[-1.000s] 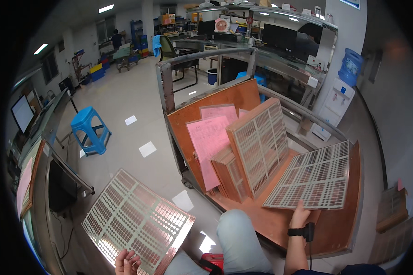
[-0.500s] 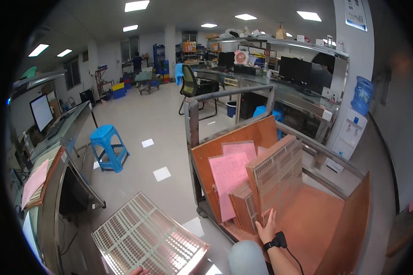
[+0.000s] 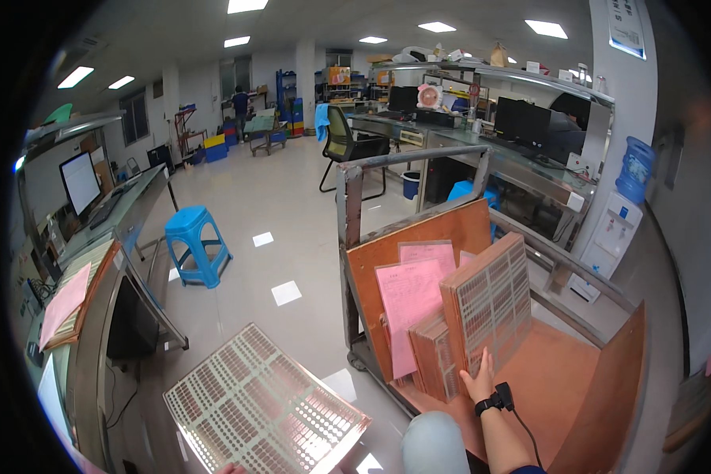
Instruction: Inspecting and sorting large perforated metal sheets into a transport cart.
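Observation:
At the lower left, my left hand (image 3: 231, 468) shows only its fingertips, curled over the near edge of a pale green and copper circuit board panel (image 3: 249, 395) with rows of small openings. The panel lies tilted above the floor; the rest of that hand is out of the picture. My right hand (image 3: 479, 383), with a black band and a cabled device at the wrist, rests against the lower part of an upright stack of similar panels (image 3: 494, 296) in a cart. Its fingers point up and the thumb stands apart. A smaller stack (image 3: 433, 355) leans just left of it.
Pink paper sheets (image 3: 407, 304) lean on the cart's brown backboard (image 3: 363, 268). The cart's metal frame (image 3: 411, 158) rises beyond. A blue stool (image 3: 193, 245) and a desk stand left; a water dispenser (image 3: 608, 237) is right. A person (image 3: 239, 103) stands far back.
The whole view has shifted slightly, so the cart and benches sit further right. Both hands keep their places on the panel and the upright stack.

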{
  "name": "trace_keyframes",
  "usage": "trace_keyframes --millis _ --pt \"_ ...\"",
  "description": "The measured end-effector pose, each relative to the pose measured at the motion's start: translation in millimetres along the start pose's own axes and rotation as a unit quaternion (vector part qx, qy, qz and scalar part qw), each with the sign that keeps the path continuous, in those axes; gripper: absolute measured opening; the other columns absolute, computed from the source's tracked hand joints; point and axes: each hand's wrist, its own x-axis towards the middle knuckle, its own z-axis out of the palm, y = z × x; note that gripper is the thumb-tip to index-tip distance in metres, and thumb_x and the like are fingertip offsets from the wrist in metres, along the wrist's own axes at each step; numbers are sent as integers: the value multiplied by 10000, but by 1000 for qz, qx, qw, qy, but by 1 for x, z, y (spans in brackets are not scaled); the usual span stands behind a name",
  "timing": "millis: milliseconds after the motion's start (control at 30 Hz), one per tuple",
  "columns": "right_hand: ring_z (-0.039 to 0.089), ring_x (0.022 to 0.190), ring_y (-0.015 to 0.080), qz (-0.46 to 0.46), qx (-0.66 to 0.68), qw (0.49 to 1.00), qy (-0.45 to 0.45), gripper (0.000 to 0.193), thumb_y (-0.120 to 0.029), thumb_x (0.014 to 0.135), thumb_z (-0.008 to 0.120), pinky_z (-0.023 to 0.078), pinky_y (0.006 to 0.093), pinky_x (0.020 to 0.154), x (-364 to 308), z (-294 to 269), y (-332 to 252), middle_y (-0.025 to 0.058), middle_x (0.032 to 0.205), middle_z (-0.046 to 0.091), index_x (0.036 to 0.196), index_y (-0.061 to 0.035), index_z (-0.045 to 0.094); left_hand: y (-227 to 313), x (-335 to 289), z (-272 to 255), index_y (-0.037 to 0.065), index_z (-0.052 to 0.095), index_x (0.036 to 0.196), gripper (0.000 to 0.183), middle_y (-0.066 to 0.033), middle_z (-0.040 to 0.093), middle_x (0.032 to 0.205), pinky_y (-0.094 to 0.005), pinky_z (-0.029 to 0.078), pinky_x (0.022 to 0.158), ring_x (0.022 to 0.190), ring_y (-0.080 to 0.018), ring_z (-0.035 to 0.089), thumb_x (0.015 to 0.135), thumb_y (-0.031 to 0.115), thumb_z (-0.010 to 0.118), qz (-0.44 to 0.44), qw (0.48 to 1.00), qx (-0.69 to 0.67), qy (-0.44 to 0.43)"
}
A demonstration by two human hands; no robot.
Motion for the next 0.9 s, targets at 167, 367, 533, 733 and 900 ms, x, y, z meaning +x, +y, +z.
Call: trace_keyframes --millis 167,367,533,733,900 --pt "399 1210 373 -209 61 974 60 458 -65 830 498 309 437 1017 -42 -3 -88 208 1293 446 1276 12 427 -21 7 -35 -45 479 1231 352 -171 535 1202 -347 427 916 1082 -263 523 916 106 523 71 979 138 133" --pt "471 1149 344 -346 135 901 -225 406 -98 839 543 376 399 984 -118 60 -152 195 1248 490 1239 -46 494 -52 1 -54 -58 446 1257 467 -226 500 1233 -401 356 979 1106 -323 482 868 148 603 87 922 295 235" --pt "443 1178 366 -294 86 905 -295 397 -148 880 515 368 410 995 -147 80 -164 213 1306 434 1260 -45 466 -60 0 -66 -49 498 1175 387 -164 555 1084 -332 474 783 934 -255 553 885 188 594 -58 965 142 215" --pt "349 1279 367 -377 -22 895 -237 465 -168 894 490 302 458 1047 -163 75 -165 253 1360 358 1322 -17 390 -64 4 -73 11 545 828 187 -11 485 662 -239 377 524 591 -104 448 907 181 550 -23 977 114 178" --pt "326 1298 365 -376 -23 893 -246 473 -188 898 487 279 476 1056 -170 63 -170 261 1369 344 1333 -27 391 -60 11 -81 48 527 763 194 19 445 606 -235 314 461 516 -75 391 914 170 530 -47 980 121 154"
